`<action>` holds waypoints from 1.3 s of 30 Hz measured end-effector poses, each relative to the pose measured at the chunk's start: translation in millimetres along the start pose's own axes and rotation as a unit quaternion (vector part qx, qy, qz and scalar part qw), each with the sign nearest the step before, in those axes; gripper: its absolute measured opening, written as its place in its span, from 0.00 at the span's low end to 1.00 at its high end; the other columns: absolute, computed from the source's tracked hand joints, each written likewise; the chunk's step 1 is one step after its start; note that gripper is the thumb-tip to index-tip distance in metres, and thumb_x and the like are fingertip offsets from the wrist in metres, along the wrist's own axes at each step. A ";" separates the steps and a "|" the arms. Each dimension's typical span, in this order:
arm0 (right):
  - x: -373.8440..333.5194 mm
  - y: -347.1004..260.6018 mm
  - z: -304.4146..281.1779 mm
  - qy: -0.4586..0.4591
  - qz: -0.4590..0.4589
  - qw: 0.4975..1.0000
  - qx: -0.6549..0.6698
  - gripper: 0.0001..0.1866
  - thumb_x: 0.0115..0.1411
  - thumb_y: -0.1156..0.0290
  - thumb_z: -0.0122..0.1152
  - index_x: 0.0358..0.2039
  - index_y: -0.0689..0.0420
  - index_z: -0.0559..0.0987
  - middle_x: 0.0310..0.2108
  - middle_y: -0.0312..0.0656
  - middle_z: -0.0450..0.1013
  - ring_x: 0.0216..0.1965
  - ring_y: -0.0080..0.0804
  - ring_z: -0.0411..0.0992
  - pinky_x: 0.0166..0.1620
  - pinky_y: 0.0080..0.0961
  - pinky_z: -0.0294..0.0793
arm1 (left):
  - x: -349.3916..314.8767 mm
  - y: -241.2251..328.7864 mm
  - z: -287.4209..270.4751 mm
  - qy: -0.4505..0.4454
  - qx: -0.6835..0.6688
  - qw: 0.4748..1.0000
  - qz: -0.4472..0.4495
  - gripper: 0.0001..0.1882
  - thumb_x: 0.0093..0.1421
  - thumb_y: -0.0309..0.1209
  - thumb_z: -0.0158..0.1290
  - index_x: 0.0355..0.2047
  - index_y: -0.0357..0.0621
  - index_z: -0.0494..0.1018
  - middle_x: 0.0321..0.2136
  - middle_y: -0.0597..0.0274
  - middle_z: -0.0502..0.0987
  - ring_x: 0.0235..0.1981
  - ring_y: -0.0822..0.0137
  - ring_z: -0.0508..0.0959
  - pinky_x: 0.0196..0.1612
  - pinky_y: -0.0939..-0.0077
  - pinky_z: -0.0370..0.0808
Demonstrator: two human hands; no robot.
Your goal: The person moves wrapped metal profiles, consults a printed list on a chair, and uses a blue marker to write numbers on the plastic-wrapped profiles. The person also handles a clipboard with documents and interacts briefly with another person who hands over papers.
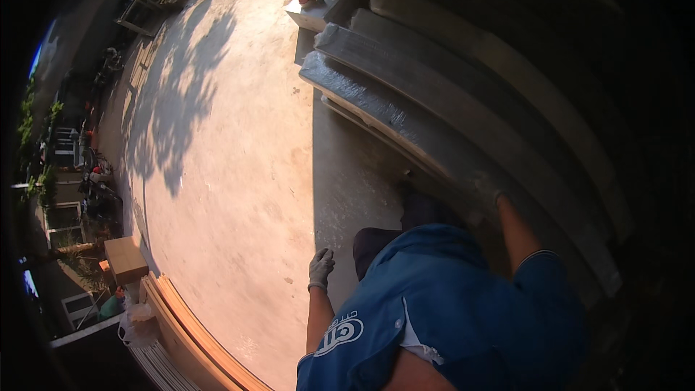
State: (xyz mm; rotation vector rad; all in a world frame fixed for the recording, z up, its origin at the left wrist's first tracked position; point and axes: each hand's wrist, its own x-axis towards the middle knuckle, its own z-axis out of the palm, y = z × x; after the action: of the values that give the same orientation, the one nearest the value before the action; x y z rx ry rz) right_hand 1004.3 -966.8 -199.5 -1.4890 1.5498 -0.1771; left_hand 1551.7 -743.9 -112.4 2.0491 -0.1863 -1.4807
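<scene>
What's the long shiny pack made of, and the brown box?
Long shiny pack: its outside looks like glossy plastic film, because it's wrinkled and catches light; I can't tell what's inside.
Brown box: probably cardboard, since it's plain tan, matte and flat-sided.

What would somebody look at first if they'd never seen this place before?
Probably the bright sunlit floor filling the middle, with a leafy-looking shadow across its upper left. Next might come the long, shiny wrapped packages side by side on the right, with the gloved right hand at them, dim and hard to make out. The blue shirt stands out at the bottom, the gloved left hand beside it.
</scene>
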 end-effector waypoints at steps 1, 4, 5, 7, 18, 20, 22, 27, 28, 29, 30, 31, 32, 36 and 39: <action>26.7 -38.4 -11.5 0.016 -0.011 0.999 -0.035 0.26 0.65 0.54 0.58 0.55 0.61 0.74 0.47 0.44 0.76 0.53 0.36 0.71 0.57 0.30 0.68 | 5.5 -4.7 -10.3 0.006 -0.035 0.999 -0.013 0.25 0.60 0.38 0.61 0.55 0.40 0.71 0.36 0.62 0.78 0.26 0.73 0.76 0.27 0.82 0.71; 97.8 -146.6 -39.5 0.023 0.036 0.993 0.111 0.26 0.65 0.54 0.58 0.54 0.61 0.75 0.48 0.42 0.76 0.53 0.31 0.71 0.56 0.28 0.68 | 33.5 -10.5 -51.4 -0.005 -0.120 0.988 -0.093 0.23 0.61 0.37 0.60 0.54 0.40 0.70 0.34 0.61 0.77 0.24 0.71 0.76 0.23 0.81 0.71; 114.6 -172.9 -44.8 0.027 0.029 0.992 0.123 0.25 0.65 0.54 0.58 0.53 0.62 0.75 0.47 0.41 0.76 0.53 0.29 0.71 0.56 0.27 0.69 | 43.0 -14.5 -62.8 0.041 -0.105 0.988 -0.108 0.22 0.62 0.37 0.60 0.53 0.40 0.70 0.33 0.59 0.77 0.24 0.70 0.76 0.22 0.80 0.71; 151.8 -213.3 -39.9 0.054 0.010 0.983 0.178 0.25 0.65 0.54 0.58 0.51 0.63 0.75 0.46 0.40 0.76 0.52 0.26 0.72 0.55 0.25 0.69 | 77.9 0.5 -110.6 -0.073 -0.056 0.989 -0.114 0.23 0.61 0.39 0.60 0.52 0.41 0.70 0.31 0.61 0.76 0.23 0.69 0.76 0.23 0.76 0.72; 131.3 -297.6 134.1 -0.008 0.256 0.961 0.106 0.27 0.62 0.51 0.60 0.53 0.58 0.78 0.48 0.44 0.77 0.48 0.34 0.74 0.54 0.30 0.69 | 343.9 430.6 -198.0 -0.046 0.160 0.985 0.035 0.31 0.60 0.47 0.60 0.57 0.44 0.68 0.44 0.60 0.77 0.33 0.69 0.78 0.35 0.73 0.75; 114.9 -292.5 166.0 0.027 0.346 0.908 0.234 0.25 0.62 0.52 0.61 0.50 0.59 0.79 0.45 0.42 0.78 0.44 0.31 0.74 0.51 0.29 0.71 | 382.8 526.9 -150.4 -0.084 0.192 0.972 0.102 0.30 0.60 0.48 0.60 0.56 0.43 0.70 0.44 0.60 0.77 0.35 0.68 0.79 0.38 0.72 0.75; 107.7 -286.0 196.3 0.099 0.349 0.870 0.335 0.24 0.62 0.53 0.61 0.49 0.59 0.79 0.43 0.41 0.78 0.42 0.29 0.74 0.48 0.28 0.72 | 408.9 605.4 -91.3 -0.127 0.197 0.959 0.161 0.30 0.60 0.48 0.60 0.56 0.43 0.70 0.45 0.58 0.77 0.38 0.66 0.79 0.41 0.71 0.76; 147.2 -300.0 219.2 0.169 0.416 0.797 0.404 0.20 0.63 0.57 0.61 0.49 0.57 0.78 0.37 0.34 0.76 0.35 0.22 0.72 0.39 0.23 0.72 | 424.6 696.1 52.1 -0.256 0.168 0.929 0.208 0.31 0.64 0.46 0.56 0.60 0.40 0.66 0.50 0.54 0.75 0.43 0.64 0.79 0.46 0.71 0.75; 159.6 -308.3 208.6 0.190 0.411 0.766 0.457 0.20 0.64 0.57 0.61 0.50 0.57 0.78 0.37 0.33 0.76 0.34 0.20 0.72 0.38 0.21 0.72 | 423.1 699.9 73.2 -0.264 0.216 0.916 0.210 0.30 0.63 0.46 0.57 0.59 0.41 0.68 0.49 0.55 0.76 0.43 0.66 0.78 0.46 0.72 0.75; 178.3 -315.6 192.2 0.214 0.397 0.738 0.501 0.20 0.64 0.58 0.61 0.50 0.57 0.78 0.36 0.32 0.75 0.32 0.19 0.71 0.37 0.19 0.71 | 423.7 704.4 99.2 -0.281 0.250 0.900 0.221 0.29 0.62 0.46 0.59 0.58 0.42 0.70 0.48 0.56 0.77 0.43 0.67 0.78 0.45 0.73 0.74; 199.2 -329.8 183.7 0.237 0.392 0.720 0.521 0.20 0.64 0.57 0.61 0.50 0.56 0.77 0.36 0.32 0.75 0.32 0.17 0.70 0.36 0.18 0.71 | 425.2 708.5 120.1 -0.285 0.312 0.875 0.237 0.32 0.60 0.47 0.61 0.59 0.40 0.69 0.51 0.54 0.76 0.45 0.68 0.77 0.48 0.73 0.73; 217.9 -342.9 175.0 0.261 0.360 0.708 0.549 0.20 0.64 0.57 0.60 0.50 0.56 0.77 0.36 0.31 0.74 0.31 0.15 0.70 0.35 0.17 0.70 | 428.4 710.8 139.4 -0.303 0.330 0.857 0.253 0.34 0.59 0.47 0.62 0.59 0.40 0.69 0.52 0.54 0.75 0.47 0.67 0.76 0.49 0.72 0.73; 243.2 -355.0 166.7 0.254 0.346 0.708 0.561 0.20 0.64 0.56 0.60 0.50 0.56 0.77 0.36 0.31 0.74 0.31 0.16 0.70 0.35 0.17 0.70 | 432.5 713.4 157.3 -0.320 0.347 0.839 0.270 0.35 0.58 0.47 0.63 0.59 0.39 0.68 0.52 0.54 0.75 0.48 0.66 0.76 0.51 0.71 0.72; 339.6 -398.0 153.5 0.255 0.327 0.693 0.590 0.23 0.65 0.53 0.58 0.52 0.57 0.76 0.38 0.32 0.74 0.33 0.19 0.71 0.39 0.22 0.72 | 462.5 737.5 228.2 -0.340 0.481 0.712 0.381 0.42 0.50 0.50 0.68 0.59 0.39 0.67 0.55 0.44 0.72 0.57 0.50 0.72 0.58 0.60 0.69; 413.3 -425.5 163.1 0.241 0.364 0.612 0.659 0.28 0.67 0.47 0.51 0.58 0.54 0.72 0.45 0.39 0.75 0.41 0.27 0.74 0.46 0.30 0.74 | 498.2 764.3 287.8 -0.365 0.556 0.579 0.472 0.46 0.47 0.52 0.69 0.60 0.40 0.67 0.55 0.42 0.71 0.56 0.46 0.72 0.58 0.56 0.70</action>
State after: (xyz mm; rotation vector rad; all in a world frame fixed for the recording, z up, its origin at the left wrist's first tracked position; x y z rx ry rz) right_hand 1492.7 -1340.6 -215.2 0.4407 1.5896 -1.0251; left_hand 1647.6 -1694.2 -165.7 1.1947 -2.6181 -1.3488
